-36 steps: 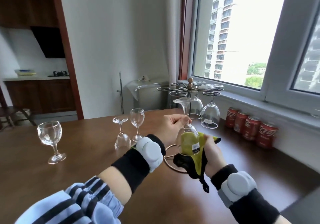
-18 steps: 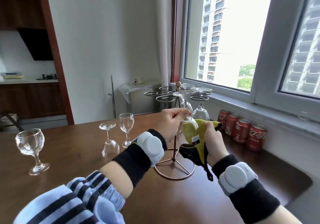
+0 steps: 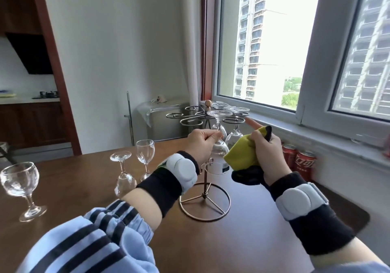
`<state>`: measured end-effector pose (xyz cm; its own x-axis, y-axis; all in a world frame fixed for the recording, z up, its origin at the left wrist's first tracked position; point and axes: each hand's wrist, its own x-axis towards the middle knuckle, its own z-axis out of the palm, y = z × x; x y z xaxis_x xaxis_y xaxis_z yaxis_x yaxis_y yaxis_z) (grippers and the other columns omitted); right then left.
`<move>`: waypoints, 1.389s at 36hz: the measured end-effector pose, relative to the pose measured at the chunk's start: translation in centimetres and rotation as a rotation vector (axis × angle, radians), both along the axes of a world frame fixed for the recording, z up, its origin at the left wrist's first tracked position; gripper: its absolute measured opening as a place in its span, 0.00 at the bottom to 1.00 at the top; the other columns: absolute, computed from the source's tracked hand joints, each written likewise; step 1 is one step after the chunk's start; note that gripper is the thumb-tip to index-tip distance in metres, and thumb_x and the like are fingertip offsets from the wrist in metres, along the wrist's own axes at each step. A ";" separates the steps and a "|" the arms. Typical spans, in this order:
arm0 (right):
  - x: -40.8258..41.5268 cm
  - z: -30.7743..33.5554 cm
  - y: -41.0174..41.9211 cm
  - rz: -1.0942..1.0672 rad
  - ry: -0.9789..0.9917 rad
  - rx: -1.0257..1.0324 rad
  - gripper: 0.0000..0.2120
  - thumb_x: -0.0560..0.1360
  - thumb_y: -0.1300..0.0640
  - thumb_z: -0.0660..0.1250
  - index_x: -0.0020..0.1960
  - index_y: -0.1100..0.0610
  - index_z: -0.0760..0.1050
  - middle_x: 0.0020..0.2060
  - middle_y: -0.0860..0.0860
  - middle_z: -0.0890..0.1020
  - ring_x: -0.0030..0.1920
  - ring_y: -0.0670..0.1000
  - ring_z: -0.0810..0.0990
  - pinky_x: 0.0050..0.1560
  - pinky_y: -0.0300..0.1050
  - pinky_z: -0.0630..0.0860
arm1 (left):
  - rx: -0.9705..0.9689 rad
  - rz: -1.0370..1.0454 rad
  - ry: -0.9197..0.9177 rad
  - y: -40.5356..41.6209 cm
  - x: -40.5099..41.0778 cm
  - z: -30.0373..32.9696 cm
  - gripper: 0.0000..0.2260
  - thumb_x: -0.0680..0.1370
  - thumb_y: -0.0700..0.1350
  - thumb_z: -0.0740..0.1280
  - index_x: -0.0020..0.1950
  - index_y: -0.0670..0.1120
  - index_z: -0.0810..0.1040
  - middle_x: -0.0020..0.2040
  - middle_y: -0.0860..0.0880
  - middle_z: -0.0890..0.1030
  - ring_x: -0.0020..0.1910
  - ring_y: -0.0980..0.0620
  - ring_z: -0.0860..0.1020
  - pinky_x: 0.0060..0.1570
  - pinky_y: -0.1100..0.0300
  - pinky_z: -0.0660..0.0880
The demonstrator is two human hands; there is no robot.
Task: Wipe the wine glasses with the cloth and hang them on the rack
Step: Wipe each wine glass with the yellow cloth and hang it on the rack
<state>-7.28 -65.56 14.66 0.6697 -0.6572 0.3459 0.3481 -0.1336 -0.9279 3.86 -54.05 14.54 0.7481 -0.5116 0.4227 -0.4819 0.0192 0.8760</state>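
Left fingers (image 3: 213, 136): pinching the stem of an inverted wine glass (image 3: 218, 146), its foot level with the rack (image 3: 205, 137) arms.
Right fingers (image 3: 256, 137): clenched round the yellow cloth (image 3: 241, 156), forefinger pointing to 12 o'clock.
Risk: foot could miss the slot and the glass drop onto the counter (image 3: 242, 230); pinch looks light.
Glasses on counter: three at 9 o'clock, one upside down.
Glasses hung: two, at 1 o'clock.
Cans (image 3: 304, 163): at least two, blurred.

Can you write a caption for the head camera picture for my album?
Left hand holds an upside-down wine glass by the rack; right hand grips the yellow cloth.
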 end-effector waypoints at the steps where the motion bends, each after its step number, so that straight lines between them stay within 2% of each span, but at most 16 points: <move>1: 0.1 0.0 0.1 0.027 -0.003 -0.012 0.19 0.79 0.62 0.58 0.52 0.41 0.80 0.28 0.45 0.73 0.33 0.47 0.72 0.40 0.45 0.75 | 0.005 -0.005 0.000 -0.1 0.0 0.0 0.06 0.78 0.44 0.67 0.44 0.45 0.82 0.46 0.46 0.83 0.38 0.49 0.83 0.47 0.56 0.81; 4: -0.1 0.0 0.2 0.047 0.001 -0.033 0.20 0.79 0.64 0.57 0.53 0.40 0.79 0.24 0.38 0.74 0.31 0.46 0.70 0.41 0.45 0.72 | 0.019 -0.016 0.016 -0.5 0.2 0.0 0.07 0.79 0.43 0.66 0.43 0.45 0.82 0.45 0.47 0.83 0.36 0.55 0.83 0.44 0.57 0.82; 7: -0.3 0.1 0.4 0.054 -0.006 -0.008 0.19 0.79 0.64 0.57 0.57 0.44 0.79 0.26 0.37 0.76 0.31 0.45 0.70 0.40 0.43 0.72 | 0.055 0.026 -0.040 -1.0 0.6 -0.1 0.09 0.78 0.46 0.67 0.40 0.50 0.84 0.47 0.48 0.85 0.45 0.50 0.83 0.52 0.53 0.80; 10: -0.3 0.2 0.7 0.071 0.003 0.003 0.17 0.79 0.64 0.58 0.59 0.50 0.80 0.41 0.36 0.80 0.27 0.40 0.72 0.34 0.37 0.72 | 0.077 0.054 -0.059 -1.5 0.6 -0.2 0.09 0.79 0.46 0.67 0.47 0.44 0.85 0.50 0.49 0.84 0.45 0.53 0.80 0.43 0.71 0.75; 11: -0.2 0.2 0.7 0.074 0.005 0.003 0.17 0.79 0.64 0.58 0.60 0.51 0.80 0.46 0.34 0.80 0.28 0.39 0.72 0.34 0.35 0.72 | 0.071 0.053 -0.055 -1.8 0.6 -0.2 0.09 0.79 0.46 0.67 0.48 0.43 0.84 0.50 0.48 0.84 0.41 0.55 0.79 0.40 0.71 0.75; 13: 0.0 0.1 0.6 0.085 0.019 0.004 0.18 0.79 0.64 0.58 0.64 0.54 0.78 0.47 0.28 0.80 0.29 0.37 0.74 0.35 0.34 0.73 | 0.075 0.043 -0.054 -2.2 0.6 -0.2 0.08 0.78 0.47 0.67 0.48 0.45 0.85 0.48 0.47 0.85 0.36 0.55 0.78 0.41 0.62 0.77; 16: -0.1 0.0 0.5 0.101 0.035 -0.008 0.18 0.79 0.64 0.59 0.67 0.56 0.76 0.43 0.25 0.80 0.31 0.37 0.76 0.37 0.35 0.74 | 0.111 0.031 -0.064 -2.7 0.4 -0.2 0.08 0.78 0.47 0.67 0.50 0.46 0.85 0.45 0.47 0.85 0.40 0.52 0.79 0.50 0.54 0.78; 20: -0.4 -0.1 0.8 0.160 -0.002 0.007 0.17 0.79 0.65 0.59 0.61 0.51 0.78 0.64 0.35 0.77 0.30 0.40 0.73 0.35 0.36 0.73 | 0.117 -0.023 -0.074 -3.1 0.0 -0.2 0.08 0.78 0.47 0.68 0.52 0.46 0.85 0.50 0.47 0.84 0.50 0.51 0.80 0.58 0.54 0.76; 25: -0.7 0.1 1.0 0.222 -0.004 0.039 0.15 0.78 0.65 0.59 0.50 0.48 0.78 0.71 0.43 0.73 0.29 0.38 0.74 0.31 0.34 0.73 | 0.089 -0.050 -0.107 -3.2 -0.2 -0.2 0.08 0.78 0.46 0.68 0.50 0.46 0.85 0.42 0.50 0.83 0.48 0.51 0.80 0.57 0.52 0.76; 27: -0.7 0.2 1.0 0.239 -0.004 0.060 0.14 0.78 0.65 0.59 0.57 0.52 0.78 0.72 0.41 0.71 0.35 0.38 0.77 0.35 0.34 0.75 | 0.074 -0.063 -0.134 -3.3 -0.1 -0.3 0.07 0.78 0.45 0.68 0.49 0.45 0.85 0.42 0.49 0.84 0.47 0.49 0.81 0.56 0.50 0.76; 29: -0.7 0.3 1.0 0.244 0.015 0.061 0.19 0.78 0.65 0.59 0.68 0.57 0.74 0.73 0.39 0.68 0.51 0.43 0.80 0.47 0.39 0.77 | 0.066 -0.085 -0.129 -3.5 0.1 -0.4 0.07 0.76 0.46 0.69 0.50 0.47 0.85 0.46 0.48 0.85 0.50 0.47 0.82 0.56 0.47 0.77; 32: -0.8 0.5 1.1 0.239 0.033 0.061 0.22 0.78 0.64 0.60 0.72 0.57 0.70 0.74 0.40 0.66 0.65 0.51 0.75 0.63 0.49 0.75 | 0.072 -0.110 -0.106 -3.8 0.4 -0.6 0.08 0.75 0.45 0.71 0.53 0.47 0.85 0.49 0.46 0.85 0.53 0.46 0.82 0.58 0.46 0.77; 35: -1.0 0.6 1.4 0.232 0.036 0.054 0.24 0.78 0.63 0.60 0.74 0.56 0.67 0.72 0.39 0.67 0.64 0.50 0.76 0.62 0.49 0.75 | 0.064 -0.119 -0.102 -3.6 0.6 -0.9 0.08 0.75 0.41 0.71 0.52 0.44 0.85 0.50 0.44 0.84 0.52 0.46 0.82 0.58 0.45 0.76; 40: -1.1 0.3 1.4 0.231 0.035 0.053 0.23 0.78 0.63 0.60 0.73 0.58 0.69 0.73 0.37 0.67 0.48 0.42 0.76 0.45 0.39 0.75 | 0.037 -0.122 -0.053 -2.5 0.3 -1.5 0.07 0.77 0.42 0.69 0.53 0.46 0.84 0.49 0.47 0.85 0.52 0.47 0.82 0.59 0.46 0.77; 46: -1.6 0.4 2.0 0.173 0.024 0.059 0.22 0.79 0.62 0.61 0.73 0.55 0.69 0.69 0.40 0.72 0.58 0.48 0.78 0.60 0.50 0.77 | 0.030 -0.099 -0.003 -1.0 -0.2 -1.1 0.08 0.78 0.45 0.68 0.53 0.44 0.84 0.44 0.51 0.84 0.49 0.51 0.81 0.57 0.49 0.78; 50: -1.6 0.2 2.7 0.143 0.016 0.029 0.22 0.79 0.62 0.61 0.73 0.54 0.69 0.56 0.32 0.75 0.58 0.50 0.80 0.59 0.50 0.78 | 0.036 -0.093 0.030 -0.3 -0.2 -0.9 0.11 0.77 0.47 0.69 0.54 0.42 0.83 0.47 0.45 0.84 0.45 0.51 0.80 0.54 0.49 0.79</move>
<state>-8.86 -62.85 14.88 0.7622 -0.5643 0.3171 0.3472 -0.0571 -0.9361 3.62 -54.31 13.63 0.7090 -0.5936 0.3808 -0.4530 0.0306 0.8910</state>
